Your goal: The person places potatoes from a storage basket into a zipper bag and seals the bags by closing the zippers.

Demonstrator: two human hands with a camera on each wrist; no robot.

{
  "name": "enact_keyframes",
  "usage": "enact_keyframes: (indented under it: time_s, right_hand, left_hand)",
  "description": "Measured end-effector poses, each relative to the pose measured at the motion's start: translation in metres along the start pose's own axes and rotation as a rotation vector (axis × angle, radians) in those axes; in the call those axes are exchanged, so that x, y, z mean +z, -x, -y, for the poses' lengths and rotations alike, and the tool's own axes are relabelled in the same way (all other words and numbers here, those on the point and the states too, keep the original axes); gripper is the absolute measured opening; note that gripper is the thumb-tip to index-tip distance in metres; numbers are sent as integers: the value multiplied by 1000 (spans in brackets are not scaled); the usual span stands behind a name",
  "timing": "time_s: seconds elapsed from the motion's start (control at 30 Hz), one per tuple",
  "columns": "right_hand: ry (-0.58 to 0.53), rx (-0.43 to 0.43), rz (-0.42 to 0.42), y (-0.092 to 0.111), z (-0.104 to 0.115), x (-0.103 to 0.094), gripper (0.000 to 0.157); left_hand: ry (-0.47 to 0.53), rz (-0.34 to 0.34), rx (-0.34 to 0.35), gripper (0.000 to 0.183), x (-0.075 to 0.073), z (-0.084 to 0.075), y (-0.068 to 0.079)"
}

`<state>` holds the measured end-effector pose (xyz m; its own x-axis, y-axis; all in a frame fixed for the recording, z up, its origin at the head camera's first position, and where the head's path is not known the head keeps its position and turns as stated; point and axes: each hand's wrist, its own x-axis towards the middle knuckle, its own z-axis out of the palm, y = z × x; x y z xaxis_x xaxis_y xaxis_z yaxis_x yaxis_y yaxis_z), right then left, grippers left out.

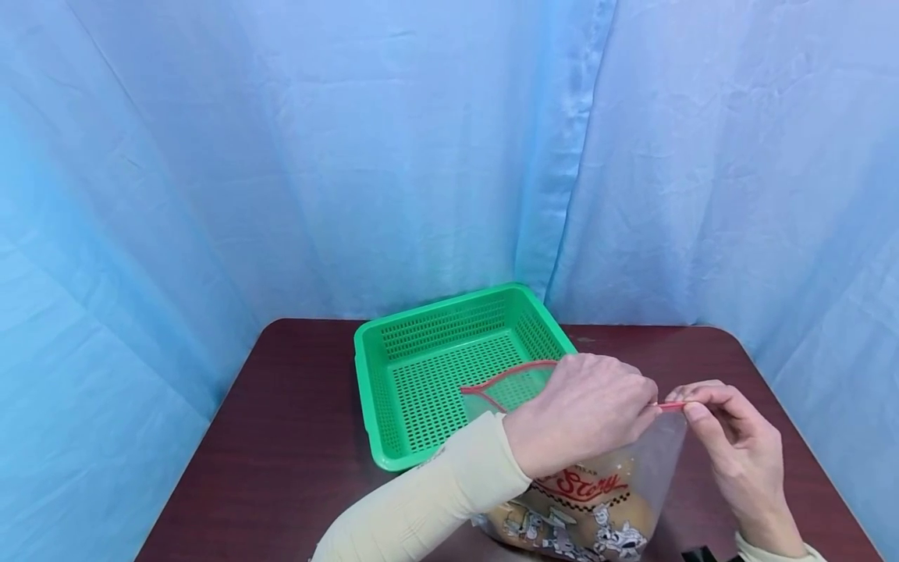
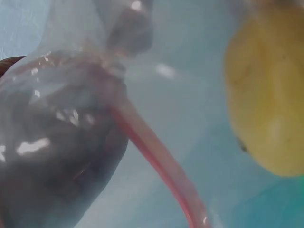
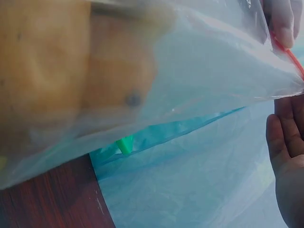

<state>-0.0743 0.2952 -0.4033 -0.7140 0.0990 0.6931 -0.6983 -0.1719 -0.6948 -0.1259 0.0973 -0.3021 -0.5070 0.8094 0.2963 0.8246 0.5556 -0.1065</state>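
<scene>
A clear zip bag (image 1: 653, 468) with a red zip strip (image 1: 670, 406) and printed lettering stands at the front right of the table. Rounded yellow-tan pieces of produce (image 1: 635, 515) fill its lower part; one piece (image 2: 268, 95) looks smooth and oval in the left wrist view. My left hand (image 1: 593, 406) reaches across the bag and pinches the zip strip near its right end. At the bag's right top corner, my right hand (image 1: 744, 449) pinches the same strip between thumb and fingers. The left part of the bag's mouth (image 1: 520, 378) gapes apart.
Behind and left of the bag sits a green perforated basket (image 1: 382, 406), with nothing visible inside; the bag overlaps its front right side. The dark red-brown table (image 1: 281, 437) has its back edge against light blue curtains (image 1: 393, 156).
</scene>
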Motion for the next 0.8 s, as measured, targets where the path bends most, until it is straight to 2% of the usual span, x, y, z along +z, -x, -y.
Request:
enact_keyframes:
  time_s: [0.1,0.2,0.3,0.43,0.6,0.8]
  right_hand:
    - [-7,13,13,1,-2,0,14]
    - [79,76,-1,3,-2,1,18]
    - [131,80,-6,5,-3,4,17]
    - [65,2,7,4,-5,5,11]
    - [68,7,-28,5,-4,7,12]
    - [5,-43,-63,3,-2,14,10]
  left_hand:
    - [16,24,-9,33,1,-2,0]
    - [37,30,-19,30,2,-3,1]
    - [44,23,-26,32,5,-3,1]
    - [41,32,-21,32,6,-3,0]
    - [34,67,-18,23,7,-2,-1]
    - [-19,72,-10,27,2,-8,2]
